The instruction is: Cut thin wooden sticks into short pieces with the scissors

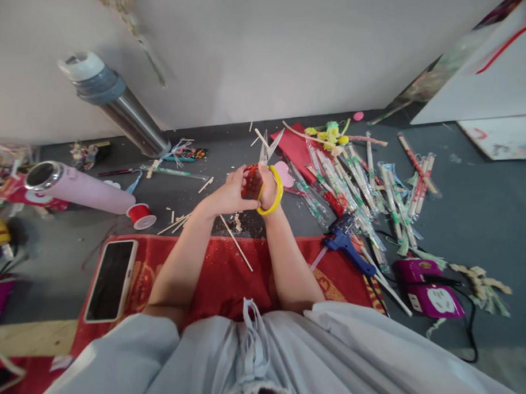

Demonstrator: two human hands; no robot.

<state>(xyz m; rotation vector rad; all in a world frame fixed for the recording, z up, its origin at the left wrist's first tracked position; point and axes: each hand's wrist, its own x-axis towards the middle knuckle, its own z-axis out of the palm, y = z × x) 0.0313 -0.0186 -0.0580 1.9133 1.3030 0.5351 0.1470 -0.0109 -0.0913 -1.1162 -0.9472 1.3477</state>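
Both of my hands meet above the middle of the table around a pair of scissors [265,155], whose blades point away from me and stand apart. The yellow handle [277,203] loops around my right hand [268,187]. My left hand [230,191] has its fingers curled at the orange-red handle, which they partly cover. A short pale wooden stick [260,136] shows at the blades; what supports it I cannot make out. Below my hands lie a longer thin stick [236,244] and small cut pieces [238,222]. A pink heart-shaped paper [283,174] is beside my right hand.
Left are a pink tumbler [81,189], a steel thermos [131,118], a red ribbon spool [141,215] and a phone [110,281]. Wrapped chopsticks [353,182], a blue glue gun [349,250] and a purple power socket block [428,289] are right. A red cloth [231,284] covers the front.
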